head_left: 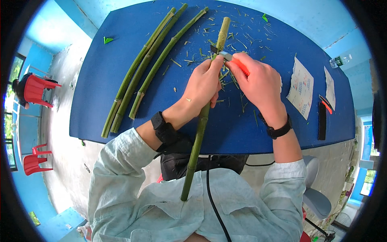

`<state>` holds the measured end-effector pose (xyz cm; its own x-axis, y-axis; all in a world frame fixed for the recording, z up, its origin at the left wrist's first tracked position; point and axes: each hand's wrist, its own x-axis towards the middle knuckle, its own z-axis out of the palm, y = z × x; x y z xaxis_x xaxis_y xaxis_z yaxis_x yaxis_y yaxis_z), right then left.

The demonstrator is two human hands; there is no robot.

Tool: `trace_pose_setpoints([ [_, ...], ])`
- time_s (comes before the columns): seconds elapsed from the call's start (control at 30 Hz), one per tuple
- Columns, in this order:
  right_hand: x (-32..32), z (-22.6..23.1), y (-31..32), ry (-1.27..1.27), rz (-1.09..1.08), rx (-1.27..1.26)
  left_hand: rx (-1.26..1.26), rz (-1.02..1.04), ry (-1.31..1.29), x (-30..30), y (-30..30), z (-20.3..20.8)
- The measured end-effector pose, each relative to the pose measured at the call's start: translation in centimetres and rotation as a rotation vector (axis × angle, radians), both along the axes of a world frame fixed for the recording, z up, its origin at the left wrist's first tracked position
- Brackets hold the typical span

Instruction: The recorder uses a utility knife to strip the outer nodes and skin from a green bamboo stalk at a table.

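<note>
My left hand (203,82) is wrapped round a green bamboo stalk (196,147), which slants from the far middle of the table back to my shirt. Its far end is scraped pale, while the near length keeps its green skin and a ringed joint. In my right hand (258,82) is a utility knife (239,65) with an orange-red handle. The knife's dark blade lies across the stalk just beyond my left thumb, at the border of the pale part. Thin shavings (242,42) are scattered around the stalk's far end.
Three more green bamboo stalks (147,66) lie on the blue table (121,72) at the left. Printed paper sheets (301,86), an orange-handled tool (325,105), a black strip (322,123) and a plastic bottle (341,61) are at the right. Red chairs (39,89) stand beyond the left edge.
</note>
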<state>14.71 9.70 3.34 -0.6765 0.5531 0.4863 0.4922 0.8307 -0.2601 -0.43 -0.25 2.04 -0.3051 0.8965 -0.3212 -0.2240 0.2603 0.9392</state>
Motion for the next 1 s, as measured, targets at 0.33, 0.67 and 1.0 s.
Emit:
trace_pose_setpoints([
  [0.33, 0.3, -0.2, 0.0, -0.008, -0.006, -0.151, 0.072, -0.011, -0.026, -0.2, -0.1, -0.4],
  [0.67, 0.6, -0.5, 0.1, 0.081, 0.056, -0.107, 0.092, -0.011, 0.096, -0.4, -0.2, -0.4],
  [1.0, 0.0, -0.7, -0.7, 0.041, -0.040, 0.105, 0.023, 0.012, 0.188, -0.3, 0.0, 0.1],
])
